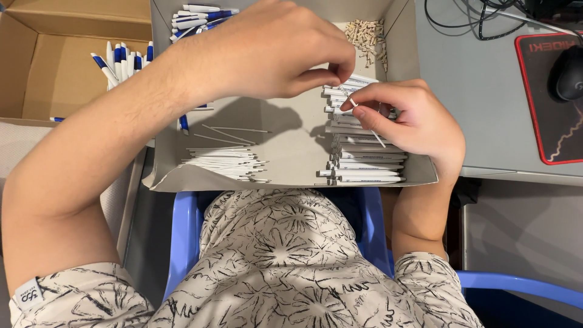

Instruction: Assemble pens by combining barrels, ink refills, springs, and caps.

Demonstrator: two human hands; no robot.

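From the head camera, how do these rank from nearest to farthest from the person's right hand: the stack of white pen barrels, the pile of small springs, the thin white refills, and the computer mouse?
1. Stack of white pen barrels: directly under the right hand.
2. Pile of small springs: just beyond it, at the tray's far corner.
3. Thin white refills: across the tray, to the left. The computer mouse, far right on its pad, looks about equally far, so I won't rank these two.

Inside the shallow cardboard tray (285, 173): pen barrels (363, 155) stacked right, thin refills (226, 163) left, springs (367, 37) far right corner.
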